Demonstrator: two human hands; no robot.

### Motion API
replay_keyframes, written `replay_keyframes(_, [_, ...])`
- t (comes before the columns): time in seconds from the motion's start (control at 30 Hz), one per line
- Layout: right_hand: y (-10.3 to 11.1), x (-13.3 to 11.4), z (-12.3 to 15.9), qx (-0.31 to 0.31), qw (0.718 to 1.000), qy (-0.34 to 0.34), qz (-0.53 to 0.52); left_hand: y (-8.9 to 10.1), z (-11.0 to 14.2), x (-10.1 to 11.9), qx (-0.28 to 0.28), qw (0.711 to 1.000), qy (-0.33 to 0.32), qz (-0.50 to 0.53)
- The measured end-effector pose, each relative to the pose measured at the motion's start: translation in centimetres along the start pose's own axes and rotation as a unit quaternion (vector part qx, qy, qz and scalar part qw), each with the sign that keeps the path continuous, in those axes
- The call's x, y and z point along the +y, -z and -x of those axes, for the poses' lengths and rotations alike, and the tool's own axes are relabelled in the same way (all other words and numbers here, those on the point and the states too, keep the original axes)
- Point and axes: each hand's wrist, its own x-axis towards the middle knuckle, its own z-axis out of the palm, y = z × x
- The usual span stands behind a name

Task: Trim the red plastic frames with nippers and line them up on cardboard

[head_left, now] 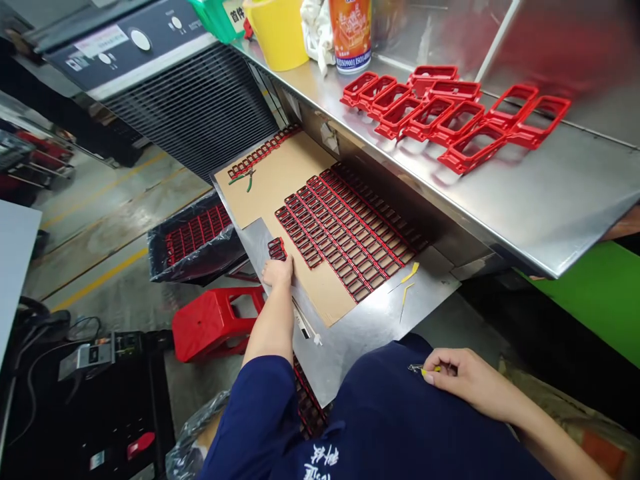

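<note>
My left hand (278,271) reaches out over the left edge of the metal table, closed on a small group of red-and-black plastic frames (277,249). Rows of similar frames (345,230) lie side by side on a brown cardboard sheet (327,308) to the right of that hand. My right hand (457,373) is close to my body, its fingers curled round a small yellow tool with a thin metal end (416,368). Most of this tool is hidden in the fingers, so its exact kind cannot be told. Two thin yellow-handled tools (411,272) lie on the table's near right corner.
Green-handled pliers (249,179) lie beside another row of frames (265,150) at the far end. A raised metal shelf (545,200) on the right bears red frames (473,150), a spray can (351,33) and a yellow container (280,37). A red stool (205,327) and lined crate (157,257) stand left.
</note>
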Motion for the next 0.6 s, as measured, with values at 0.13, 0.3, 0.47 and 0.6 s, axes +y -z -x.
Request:
replay_keyframes(0.13, [0.0,0.1,0.4,0.004,1.000,-0.008,-0.015,0.2,-0.2,0.1,-0.001,1.000,-0.004,-0.014])
replay_keyframes(0.3, [-0.1,0.4,0.3,0.007,1.000,-0.009,-0.024,0.5,-0.4,-0.1,-0.020,0.999,-0.020,-0.035])
replay_keyframes(0.47, [-0.2,0.3,0.1,0.016,1.000,-0.006,-0.020,0.9,-0.8,0.3,-0.031,0.998,-0.024,-0.040])
replay_keyframes(0.6, [-0.2,0.0,0.2,0.017,1.000,-0.006,-0.022,1.2,-1.0,0.8,-0.026,0.999,-0.023,-0.036])
